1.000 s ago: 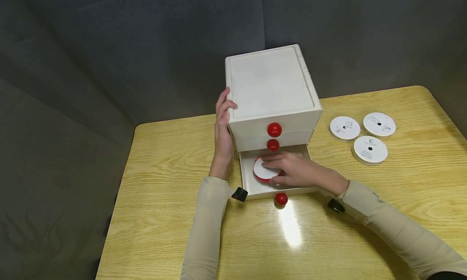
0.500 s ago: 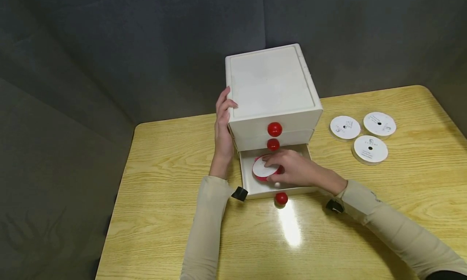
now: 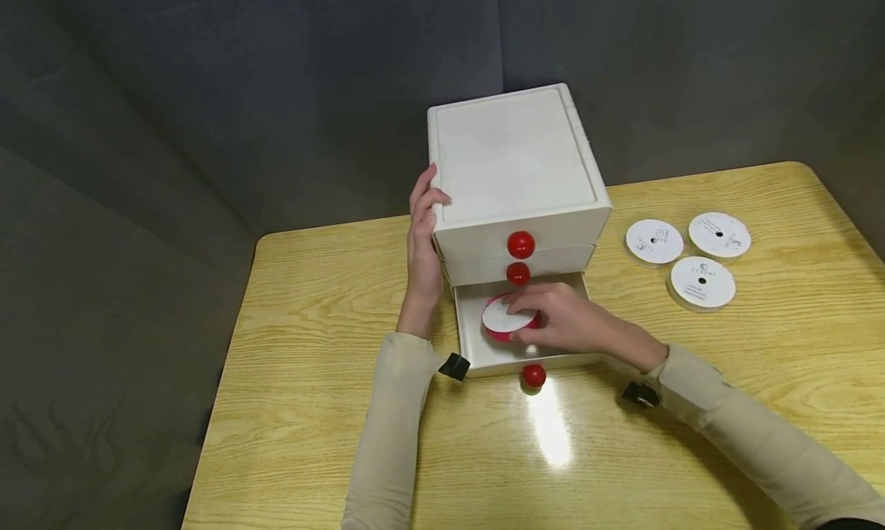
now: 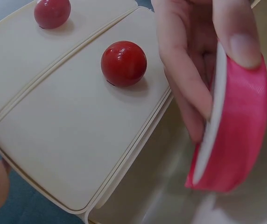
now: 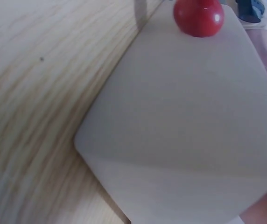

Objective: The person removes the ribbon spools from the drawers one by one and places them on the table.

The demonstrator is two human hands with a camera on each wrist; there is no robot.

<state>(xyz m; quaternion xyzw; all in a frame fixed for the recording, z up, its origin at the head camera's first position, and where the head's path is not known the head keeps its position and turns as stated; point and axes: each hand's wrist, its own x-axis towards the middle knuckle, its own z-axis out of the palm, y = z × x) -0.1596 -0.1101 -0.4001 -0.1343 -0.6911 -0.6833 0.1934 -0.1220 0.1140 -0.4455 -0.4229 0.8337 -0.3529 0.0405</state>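
A white three-drawer cabinet [image 3: 512, 157] stands on the table with its bottom drawer [image 3: 477, 353] pulled out. In that drawer is a spool of pink-red ribbon [image 3: 508, 316] with a white face. My right hand [image 3: 570, 319] pinches the spool. In the left wrist view, the ribbon spool [image 4: 234, 126] is tilted on edge, the thumb on the ribbon and fingers against the white face. My left hand [image 3: 423, 246] rests along the cabinet's left side, fingertips at its top edge. The right wrist view shows the drawer's outside [image 5: 180, 102], not the spool.
Several white-faced spools, including one near spool [image 3: 701, 284], lie on the wooden table [image 3: 311, 407] right of the cabinet. Red round knobs stick out from the drawers, the lowest knob [image 3: 533, 376] toward me. A dark curtain [image 3: 311, 92] hangs behind.
My right hand has shifted the ribbon spool slightly inside the drawer, and its near edge has tipped so that more pink ribbon shows. My left hand stays in place.
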